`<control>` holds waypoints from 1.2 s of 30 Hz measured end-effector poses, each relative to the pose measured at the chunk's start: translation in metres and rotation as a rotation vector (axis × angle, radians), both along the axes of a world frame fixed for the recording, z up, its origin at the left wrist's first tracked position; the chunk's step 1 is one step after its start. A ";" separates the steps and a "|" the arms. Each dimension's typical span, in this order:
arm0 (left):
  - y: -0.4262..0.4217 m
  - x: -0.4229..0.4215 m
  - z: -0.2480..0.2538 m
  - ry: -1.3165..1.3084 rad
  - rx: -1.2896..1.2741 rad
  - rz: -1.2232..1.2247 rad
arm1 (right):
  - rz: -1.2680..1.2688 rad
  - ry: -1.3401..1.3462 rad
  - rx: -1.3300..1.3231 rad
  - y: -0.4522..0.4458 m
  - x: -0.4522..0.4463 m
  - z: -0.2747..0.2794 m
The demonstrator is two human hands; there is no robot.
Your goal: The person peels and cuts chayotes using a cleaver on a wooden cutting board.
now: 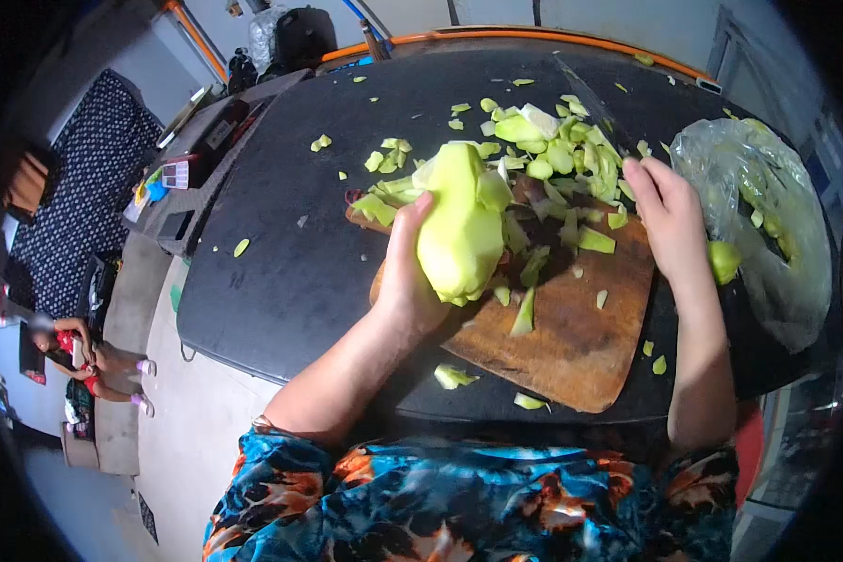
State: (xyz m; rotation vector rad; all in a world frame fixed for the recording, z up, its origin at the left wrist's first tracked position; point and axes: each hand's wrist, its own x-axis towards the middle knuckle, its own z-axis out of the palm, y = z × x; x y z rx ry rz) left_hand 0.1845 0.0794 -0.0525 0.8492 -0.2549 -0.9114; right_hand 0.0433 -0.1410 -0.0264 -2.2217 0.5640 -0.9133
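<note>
Head view: gripping a peeled, chayote-like gourd [459,229] in the left hand [412,267], raised over the left part of the wooden cutting board [581,347]. Held well apart from the right hand [663,192], with fingers curled near a dim, blade-like shape [587,98]; cannot tell whether closed on it. Could slip from the left hand if juicy, being smooth and propped only by bare fingers. Could nick the left thumb, lying bare along the flesh, if stroked towards with a blade. Could roll off if set down on the loose peelings [557,155]. Could snag the clear plastic bag [796,234] by swinging the right forearm outward, so near.
</note>
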 end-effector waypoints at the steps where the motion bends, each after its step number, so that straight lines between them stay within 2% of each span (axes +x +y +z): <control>1: 0.000 0.003 0.000 0.021 -0.009 -0.006 | 0.083 -0.067 -0.024 0.010 -0.001 0.001; 4: -0.005 0.008 0.004 0.145 -0.046 -0.003 | 0.392 -0.150 -0.117 0.049 -0.005 0.011; 5: -0.006 0.009 0.004 0.208 -0.055 0.003 | 0.451 -0.080 -0.275 0.059 -0.009 0.017; 6: -0.004 0.015 -0.005 0.178 -0.200 -0.098 | 0.466 -0.071 -0.382 0.067 -0.008 0.014; 7: 0.000 0.020 -0.004 0.286 -0.195 -0.210 | 0.483 -0.056 -0.485 0.073 -0.009 0.011; 10: 0.000 0.026 -0.009 0.443 -0.399 -0.394 | 0.501 -0.033 -0.544 0.084 -0.007 0.005; 13: 0.002 0.018 -0.002 0.267 -0.222 -0.207 | 0.471 0.035 -0.607 0.087 -0.003 -0.003; 14: 0.004 0.019 -0.005 0.313 -0.245 -0.250 | 0.454 0.034 -0.623 0.088 -0.003 -0.005; 17: 0.002 0.012 0.002 0.190 -0.031 -0.068 | 0.451 0.025 -0.603 0.089 -0.001 -0.010; 18: 0.001 0.010 0.002 0.177 0.000 -0.011 | 0.380 0.085 -0.667 0.088 -0.001 -0.009; 19: 0.000 0.008 0.003 0.164 0.033 0.046 | 0.376 0.125 -0.617 0.081 0.002 -0.014; 21: -0.004 0.004 0.006 0.191 0.029 0.057 | 0.346 0.007 -0.593 0.078 0.007 -0.017; 30: -0.009 0.003 0.006 0.071 -0.029 0.067 | 0.274 0.087 -0.530 0.083 0.005 -0.011; 31: -0.009 0.000 0.011 0.057 0.019 0.127 | 0.255 0.088 -0.524 0.083 0.005 -0.014; 36: -0.006 0.003 0.010 0.078 0.056 0.042 | 0.319 0.075 -0.485 0.088 0.001 -0.012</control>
